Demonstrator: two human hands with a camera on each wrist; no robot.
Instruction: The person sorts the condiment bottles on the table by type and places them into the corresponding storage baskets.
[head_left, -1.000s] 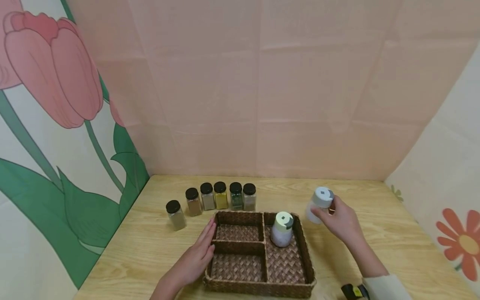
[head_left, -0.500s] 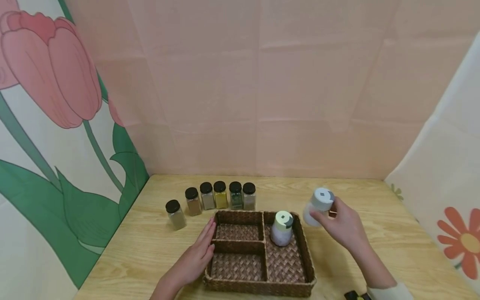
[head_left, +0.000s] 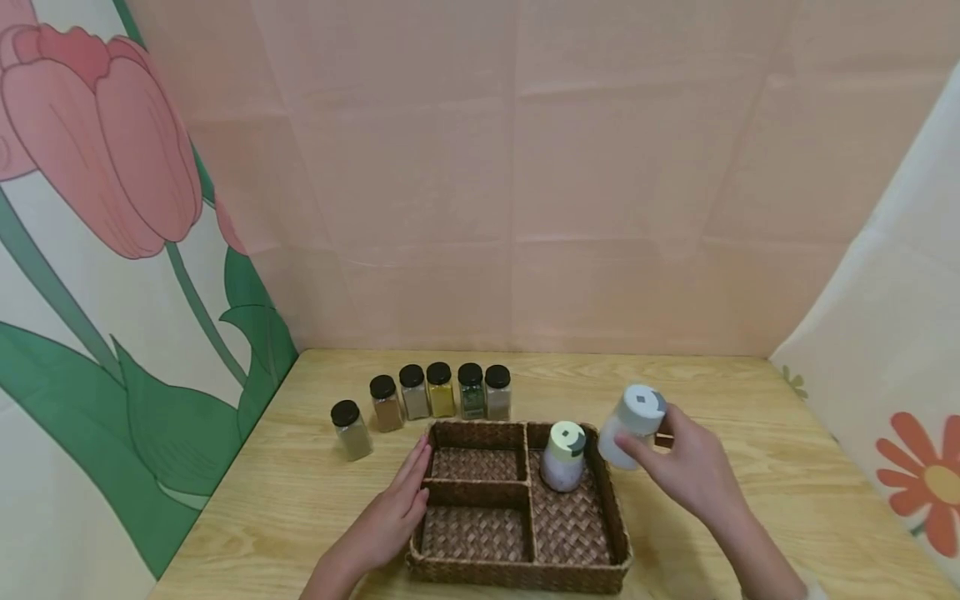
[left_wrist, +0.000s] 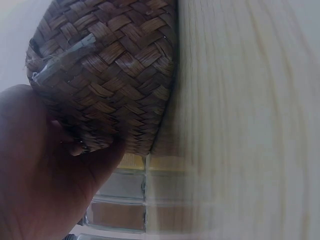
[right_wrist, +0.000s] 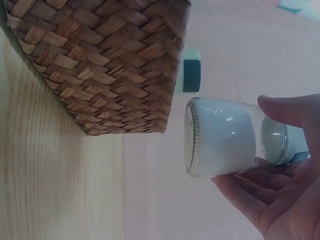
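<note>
My right hand grips a glass seasoning jar of white powder with a white-and-grey lid, tilted close to the right rim of the woven basket. In the right wrist view, the base of that jar faces the basket wall, with thumb and fingers on either side near its neck. A similar seasoning jar with a pale yellow-green lid stands in the basket's right compartment. My left hand rests its straight fingers along the basket's left side; the left wrist view shows them against the weave.
Several square spice jars with black lids, such as the yellow one, stand in a row behind the basket. One black-lidded jar sits farther left. The wooden table meets a pink backdrop behind and patterned sheets at both sides.
My right hand has brought the white-powder jar left and slightly toward me, up to the basket's right rim, tilting it more. The left hand and basket have stayed put.
</note>
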